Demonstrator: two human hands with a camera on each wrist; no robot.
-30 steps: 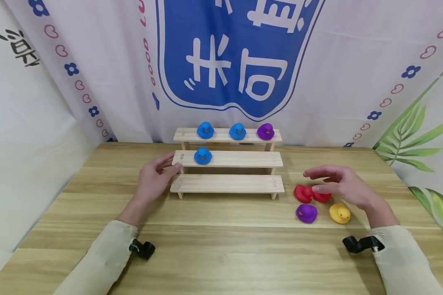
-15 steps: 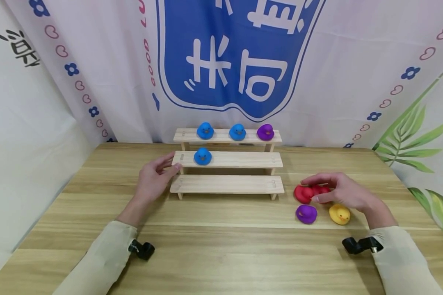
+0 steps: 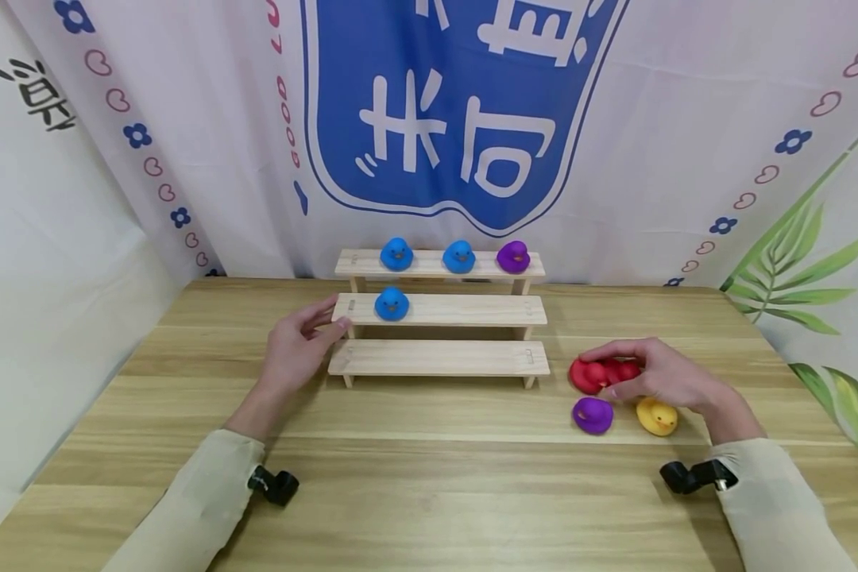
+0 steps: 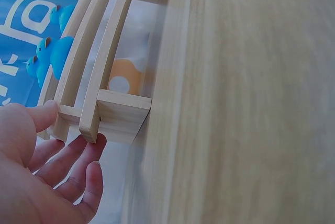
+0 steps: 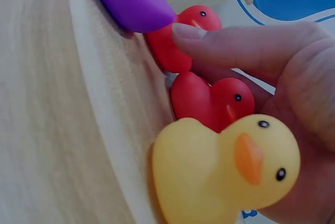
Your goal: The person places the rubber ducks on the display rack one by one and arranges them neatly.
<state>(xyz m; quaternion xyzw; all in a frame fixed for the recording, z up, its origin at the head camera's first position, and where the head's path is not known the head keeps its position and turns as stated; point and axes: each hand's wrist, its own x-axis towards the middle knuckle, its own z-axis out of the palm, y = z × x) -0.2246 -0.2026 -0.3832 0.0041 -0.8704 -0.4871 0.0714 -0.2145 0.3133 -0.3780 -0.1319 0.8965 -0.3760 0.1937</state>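
At the left end of a three-tier wooden shelf (image 3: 436,359), my left hand (image 3: 296,349) grips the middle board, thumb on top and fingers beneath in the left wrist view (image 4: 57,171). My right hand (image 3: 668,375) reaches over two red rubber ducks that lie side by side. Its thumb is in front of the left red duck (image 3: 586,376) and its fingers are behind, holding it on the table. The other red duck (image 5: 209,101) is partly covered by the hand. Just in front are a purple duck (image 3: 593,415) and a yellow duck (image 3: 657,416).
On the top board stand two blue ducks, one at the left (image 3: 396,255) and one mid-board (image 3: 459,257), plus a purple duck (image 3: 513,257). Another blue duck (image 3: 392,304) sits on the middle board. A printed curtain (image 3: 222,159) hangs behind the wooden table (image 3: 429,492).
My right hand has lowered onto the red ducks, and its thumb and fingers have closed in around the left one. The left hand stays on the shelf.
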